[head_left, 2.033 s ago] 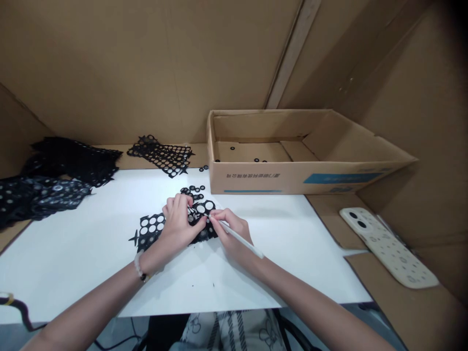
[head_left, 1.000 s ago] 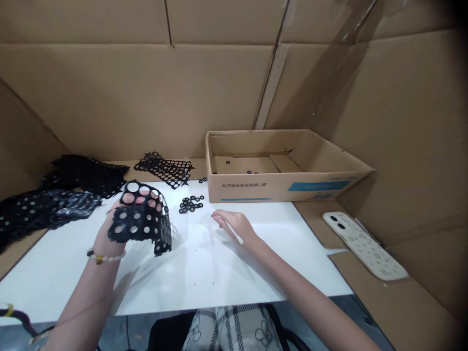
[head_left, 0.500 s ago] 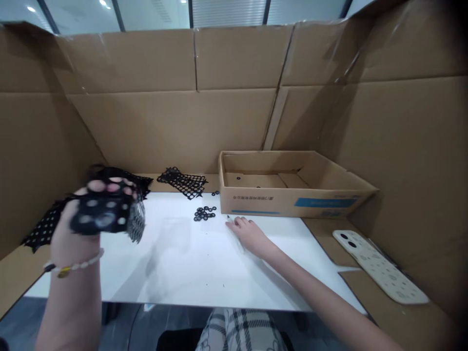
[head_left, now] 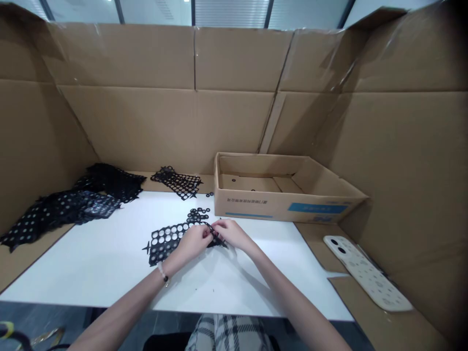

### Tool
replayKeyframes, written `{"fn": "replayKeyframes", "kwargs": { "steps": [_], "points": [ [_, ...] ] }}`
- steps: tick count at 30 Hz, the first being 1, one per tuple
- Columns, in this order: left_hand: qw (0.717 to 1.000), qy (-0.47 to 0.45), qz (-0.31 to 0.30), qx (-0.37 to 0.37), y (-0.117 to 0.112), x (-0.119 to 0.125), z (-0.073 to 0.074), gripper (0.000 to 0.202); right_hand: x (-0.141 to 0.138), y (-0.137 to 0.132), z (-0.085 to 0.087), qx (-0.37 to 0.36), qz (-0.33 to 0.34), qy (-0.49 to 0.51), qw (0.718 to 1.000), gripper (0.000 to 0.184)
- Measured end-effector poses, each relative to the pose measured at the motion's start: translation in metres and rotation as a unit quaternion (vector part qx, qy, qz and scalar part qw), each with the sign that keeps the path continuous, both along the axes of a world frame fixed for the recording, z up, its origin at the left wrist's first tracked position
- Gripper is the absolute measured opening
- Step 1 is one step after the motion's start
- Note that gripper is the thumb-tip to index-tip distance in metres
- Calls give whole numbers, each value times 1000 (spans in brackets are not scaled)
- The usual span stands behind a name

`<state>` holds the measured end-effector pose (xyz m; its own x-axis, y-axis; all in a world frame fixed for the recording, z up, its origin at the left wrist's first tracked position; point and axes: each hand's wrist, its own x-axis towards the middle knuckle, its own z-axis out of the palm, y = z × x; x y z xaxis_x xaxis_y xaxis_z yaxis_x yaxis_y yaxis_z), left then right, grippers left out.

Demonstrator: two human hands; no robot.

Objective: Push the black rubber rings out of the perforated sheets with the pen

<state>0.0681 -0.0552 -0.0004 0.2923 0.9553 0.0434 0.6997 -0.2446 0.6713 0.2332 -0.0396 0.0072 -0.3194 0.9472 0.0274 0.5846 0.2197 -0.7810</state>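
A black perforated sheet (head_left: 164, 239) with rows of round holes lies over the white tabletop in front of me. My left hand (head_left: 195, 240) pinches its right part between thumb and fingers. Close beside it, my right hand (head_left: 231, 233) has its fingers closed at the sheet's right end, the two sets of fingertips almost meeting. A small dark tip shows just above the right fingers; what it belongs to is hidden. Small black rings (head_left: 198, 213) lie in a loose cluster right behind the sheet.
An open cardboard box (head_left: 280, 204) stands at the back right with a few rings inside. More perforated sheets (head_left: 62, 212) are heaped on the left, and another sheet (head_left: 179, 184) lies at the back. A pale phone case (head_left: 367, 273) lies on the right. Cardboard walls (head_left: 139, 126) surround the table.
My left hand has come down from the left to the middle with a perforated sheet, now spread on the table. Another sheet now lies at the left heap. My right hand meets the left at the sheet.
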Motion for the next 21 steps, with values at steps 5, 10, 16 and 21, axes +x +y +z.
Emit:
{"fn": "replayKeyframes", "kwargs": {
  "steps": [5,10,16,21],
  "points": [
    [999,5,25,27,0,3,-7,22,-2,-6,5,32,-4,-43,999,25],
    [998,-8,26,48,1,6,-12,19,-4,-9,5,74,8,-77,994,19],
    [998,-44,7,51,-6,6,-11,22,2,-5,2,95,56,-67,992,24],
    [989,-83,31,115,-11,4,-12,27,1,-4,-3,110,0,-39,993,25]
  ]
}}
